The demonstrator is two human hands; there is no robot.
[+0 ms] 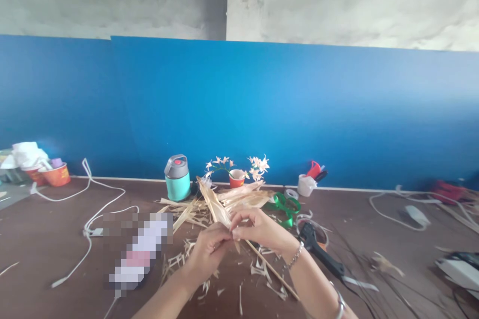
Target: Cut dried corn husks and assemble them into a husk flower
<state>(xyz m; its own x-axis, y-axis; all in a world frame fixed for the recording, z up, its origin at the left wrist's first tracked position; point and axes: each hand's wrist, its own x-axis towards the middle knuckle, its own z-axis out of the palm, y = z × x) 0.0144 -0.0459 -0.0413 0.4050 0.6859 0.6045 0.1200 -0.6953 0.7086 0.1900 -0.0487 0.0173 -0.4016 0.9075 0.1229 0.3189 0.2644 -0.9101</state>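
Both my hands meet over the brown table (45, 249), pinching a dried straw-coloured husk strip (213, 202) that points up and away to the left. My left hand (207, 249) grips its lower end with curled fingers. My right hand (258, 229), with a bracelet at the wrist, pinches the same strip just to the right. A thin wooden stick (273, 274) runs from under my hands toward the lower right. Loose husk pieces (239, 194) lie piled behind my hands, and small scraps (262, 271) are scattered beneath them.
Against the blue wall stand a teal flask (177, 178), a red cup with husk flowers (236, 175) and a white cup with tools (307, 184). Green ribbon (286, 205) and a black glue gun (322, 254) lie right of my hands. White cables (90, 219) lie at left.
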